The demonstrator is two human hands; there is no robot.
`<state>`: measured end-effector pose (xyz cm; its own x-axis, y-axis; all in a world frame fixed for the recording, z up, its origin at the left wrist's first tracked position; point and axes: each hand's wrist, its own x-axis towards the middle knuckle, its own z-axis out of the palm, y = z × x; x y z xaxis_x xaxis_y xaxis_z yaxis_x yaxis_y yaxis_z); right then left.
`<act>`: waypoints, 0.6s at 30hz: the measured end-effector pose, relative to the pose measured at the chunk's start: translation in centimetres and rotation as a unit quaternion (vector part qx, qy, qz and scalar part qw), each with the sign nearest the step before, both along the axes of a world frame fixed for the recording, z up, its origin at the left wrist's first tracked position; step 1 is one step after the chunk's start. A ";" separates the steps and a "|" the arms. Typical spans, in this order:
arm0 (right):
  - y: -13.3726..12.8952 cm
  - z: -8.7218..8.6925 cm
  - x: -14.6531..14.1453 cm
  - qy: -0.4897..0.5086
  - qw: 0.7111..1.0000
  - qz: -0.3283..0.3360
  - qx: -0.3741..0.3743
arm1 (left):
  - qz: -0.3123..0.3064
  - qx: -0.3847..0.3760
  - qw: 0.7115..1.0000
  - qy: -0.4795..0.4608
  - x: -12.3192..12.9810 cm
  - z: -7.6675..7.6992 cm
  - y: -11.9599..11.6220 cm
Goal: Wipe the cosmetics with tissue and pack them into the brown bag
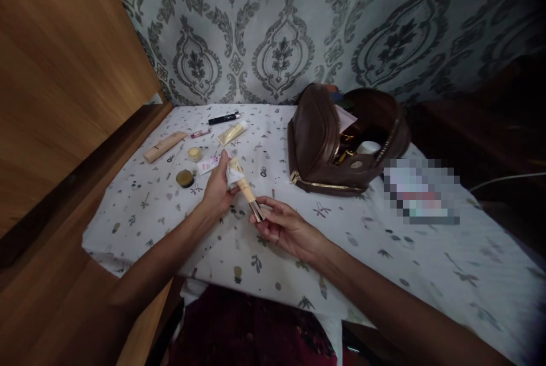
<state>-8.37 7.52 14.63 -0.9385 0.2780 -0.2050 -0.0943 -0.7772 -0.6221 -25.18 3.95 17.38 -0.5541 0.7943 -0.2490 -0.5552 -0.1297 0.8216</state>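
Observation:
Between my two hands is a slim beige cosmetic tube (246, 188) with a shiny gold cap, tilted with the cap toward me. My right hand (288, 229) is closed, its fingers gripping the tube at the capped end. My left hand (219, 187) is closed on a white tissue (234, 175), which it presses around the tube's upper end. Just beyond the left hand lies a small white and pink packet (209, 165), partly hidden by the thumb. Near it are a small jar with a yellowish lid (194, 154) and a dark round jar (185, 178).
Farther back lie a beige tube (165, 146), a small lip gloss (200, 133), a black mascara tube (224, 119) and a gold tube (232, 133). An unzipped brown bag (328, 175) stands at right, beside a blurred-out item (420, 192). A wooden cabinet (72, 53) borders the left.

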 end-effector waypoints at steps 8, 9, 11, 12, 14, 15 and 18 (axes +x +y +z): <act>0.4 -0.2 -0.1 0.024 0.997 -0.027 -0.070 | -0.193 0.059 0.966 0.163 3.3 -0.1 -1.6; 0.4 -0.2 -0.2 0.022 0.996 -0.042 -0.071 | -0.223 0.052 0.955 0.191 3.3 -0.1 -1.9; 0.4 -0.4 -0.3 0.012 0.996 -0.063 -0.055 | -0.264 0.037 0.936 0.232 3.2 -0.1 -2.3; 0.3 -0.5 -0.3 0.004 0.997 -0.066 -0.034 | -0.272 0.028 0.930 0.244 3.1 -0.1 -2.4; 0.3 -0.7 -0.3 -0.013 0.998 -0.061 0.032 | -0.272 0.003 0.928 0.257 2.7 0.1 -2.6; 0.3 -0.7 -0.3 -0.020 0.995 -0.061 0.074 | -0.259 -0.010 0.928 0.267 2.4 0.2 -2.6; 0.3 -0.4 0.0 -0.038 0.971 -0.094 0.216 | -0.206 -0.044 0.900 0.381 1.7 0.7 -2.7</act>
<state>-8.35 7.80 14.26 -0.8494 0.5186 -0.0980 -0.1508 -0.4165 -0.8966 -23.49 1.27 18.12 -0.2535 0.9673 0.0071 0.1869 0.0417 0.9815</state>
